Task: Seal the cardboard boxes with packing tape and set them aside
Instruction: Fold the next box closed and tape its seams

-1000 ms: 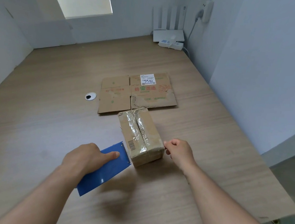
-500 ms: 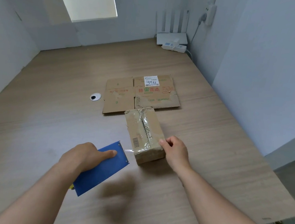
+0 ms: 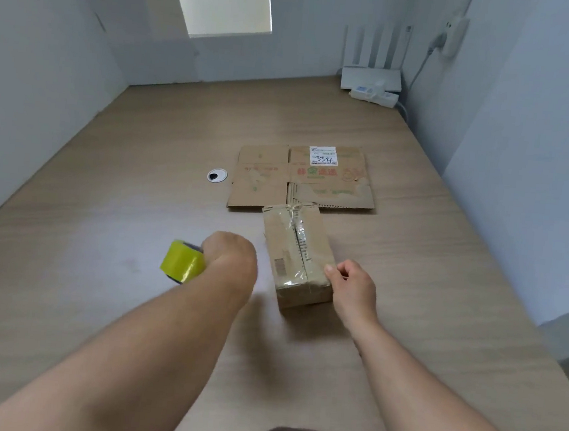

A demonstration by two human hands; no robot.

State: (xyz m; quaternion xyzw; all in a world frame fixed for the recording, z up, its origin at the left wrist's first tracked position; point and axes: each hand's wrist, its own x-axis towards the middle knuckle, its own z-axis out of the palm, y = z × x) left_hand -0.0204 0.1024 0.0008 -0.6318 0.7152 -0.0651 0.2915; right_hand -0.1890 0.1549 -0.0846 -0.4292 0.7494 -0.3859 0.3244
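Mid-frame on the bench [image 3: 96, 302], our right hand [image 3: 352, 290] is gripping the cardboard box [image 3: 295, 247] by its near corner while our left hand [image 3: 229, 255] is clutching the tape roll [image 3: 182, 261], probably readying another strip.

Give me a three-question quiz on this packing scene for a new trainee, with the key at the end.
1. True or false: the left hand grips the yellow-green tape roll.
2. Where does the right hand hold the taped box? A) at its near right corner B) at its far left corner C) nowhere, it hovers clear of it
3. Fill in: beyond the taped box, a ______ cardboard box lies on the table.
Key: 1 true; 2 A; 3 flattened.
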